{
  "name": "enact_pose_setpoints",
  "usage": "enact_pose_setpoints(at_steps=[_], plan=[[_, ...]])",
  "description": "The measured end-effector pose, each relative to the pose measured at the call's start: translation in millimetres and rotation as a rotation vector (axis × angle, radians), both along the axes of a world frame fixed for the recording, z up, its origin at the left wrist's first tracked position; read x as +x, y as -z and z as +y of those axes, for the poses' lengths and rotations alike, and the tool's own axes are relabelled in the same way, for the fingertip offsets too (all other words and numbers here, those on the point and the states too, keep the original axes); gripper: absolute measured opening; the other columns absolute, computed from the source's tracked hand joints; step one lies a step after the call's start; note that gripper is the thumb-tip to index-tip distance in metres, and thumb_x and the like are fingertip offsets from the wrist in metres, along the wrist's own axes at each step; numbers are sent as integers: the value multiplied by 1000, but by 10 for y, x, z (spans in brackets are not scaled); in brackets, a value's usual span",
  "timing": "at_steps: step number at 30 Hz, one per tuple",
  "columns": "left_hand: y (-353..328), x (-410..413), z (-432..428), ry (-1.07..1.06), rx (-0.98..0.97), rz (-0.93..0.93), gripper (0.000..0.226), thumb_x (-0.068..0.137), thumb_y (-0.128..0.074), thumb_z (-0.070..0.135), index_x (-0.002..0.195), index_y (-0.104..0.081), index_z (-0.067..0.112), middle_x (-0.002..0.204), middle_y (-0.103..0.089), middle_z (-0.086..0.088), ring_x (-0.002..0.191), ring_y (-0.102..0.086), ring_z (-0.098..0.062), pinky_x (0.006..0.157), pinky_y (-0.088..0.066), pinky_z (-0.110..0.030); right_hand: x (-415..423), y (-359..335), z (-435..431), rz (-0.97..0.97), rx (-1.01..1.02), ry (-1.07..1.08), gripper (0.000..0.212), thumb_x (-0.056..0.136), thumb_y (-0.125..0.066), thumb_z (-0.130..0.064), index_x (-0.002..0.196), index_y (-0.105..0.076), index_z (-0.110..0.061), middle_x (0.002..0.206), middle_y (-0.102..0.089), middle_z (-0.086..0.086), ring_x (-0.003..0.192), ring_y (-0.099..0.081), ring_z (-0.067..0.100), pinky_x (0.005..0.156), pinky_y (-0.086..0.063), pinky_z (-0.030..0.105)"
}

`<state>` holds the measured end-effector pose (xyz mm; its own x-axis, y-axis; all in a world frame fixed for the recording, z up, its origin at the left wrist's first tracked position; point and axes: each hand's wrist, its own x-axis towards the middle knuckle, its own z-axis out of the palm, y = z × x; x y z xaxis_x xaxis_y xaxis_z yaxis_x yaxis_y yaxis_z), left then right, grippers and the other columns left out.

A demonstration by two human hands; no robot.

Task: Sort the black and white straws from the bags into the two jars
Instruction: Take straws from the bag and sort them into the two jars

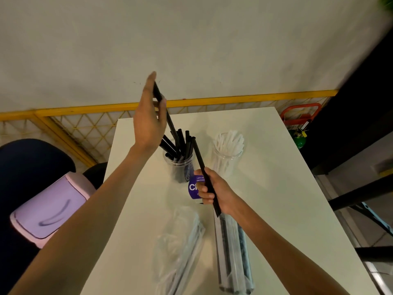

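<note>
Light: we see dim, warm, even light on the wall [191, 39].
Blur: we find the top right corner smeared.
Edges: we notice wide-angle bending.

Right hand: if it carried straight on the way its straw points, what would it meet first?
The right hand and its straw would likely meet the black straws standing in their jar first; depth is unclear.

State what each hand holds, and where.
Left hand: first black straw, by its upper end. Right hand: second black straw, by its lower part.
</note>
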<state>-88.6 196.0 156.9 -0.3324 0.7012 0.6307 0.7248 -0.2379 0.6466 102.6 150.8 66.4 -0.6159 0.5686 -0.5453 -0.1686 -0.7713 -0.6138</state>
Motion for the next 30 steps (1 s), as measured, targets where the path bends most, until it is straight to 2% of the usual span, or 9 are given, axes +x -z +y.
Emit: enact_pose_setpoints(at_steps=[3,8,12,17,19,24,26,28,30], plan=[[237,51,15,71,-76,73,46,96,-46,14,141,-33,14,111,-61,-7,81,-61,-12,66,-52,-22,9,19,17,12,-2,16,34,101,-31,-36,91,-58,-18,47,-43,-3,31,-31,4,31,-26,15],[614,88,3,56,-200,92,35,96,-48,15,130,-47,10,106,-64,-9,86,-64,-22,76,-55,-36,52,47,57,2,37,14,34,101,-30,-38,96,-58,-19,47,-40,-5,33,-30,3,35,-25,15],[869,53,-64,80,-270,119,31,94,-51,13,125,-56,7,108,-67,-12,91,-66,-26,81,-53,-31,58,102,83,4,56,1,33,100,-31,-39,103,-58,-20,48,-41,-6,36,-31,3,38,-26,16],[1022,28,-164,79,-321,237,34,93,-46,23,110,-67,3,111,-68,-13,100,-66,-26,84,-55,-39,18,126,77,-26,76,-15,35,101,-31,-39,111,-58,-21,48,-41,-6,36,-30,3,37,-27,15],[1028,30,-192,85,-359,240,41,93,-42,30,112,-66,4,117,-65,-12,106,-63,-25,88,-53,-36,2,124,72,-34,89,-27,35,101,-30,-40,112,-57,-21,48,-40,-6,36,-29,3,37,-26,15],[910,87,-210,64,-385,209,42,96,-38,25,129,-52,3,132,-53,-14,124,-45,-30,101,-35,-30,-44,100,76,-29,105,-51,36,100,-30,-42,116,-55,-23,48,-40,-7,36,-28,3,36,-27,15],[835,144,-212,49,-354,123,43,96,-38,25,131,-49,4,127,-56,-14,118,-48,-29,98,-38,-29,-59,81,77,-25,108,-58,36,100,-30,-42,117,-55,-23,47,-39,-7,36,-28,3,36,-28,15],[752,235,-222,60,-329,-27,41,95,-44,24,131,-49,4,115,-61,-11,101,-57,-25,86,-48,-27,-79,53,76,-28,116,-74,36,101,-29,-42,118,-55,-23,47,-39,-7,36,-27,3,36,-28,15],[680,326,-228,87,-372,-192,43,93,-53,19,133,-46,4,102,-64,-5,81,-59,-13,73,-45,-10,-109,21,71,-25,118,-91,36,101,-29,-42,118,-55,-23,47,-38,-8,35,-26,3,36,-27,15]])
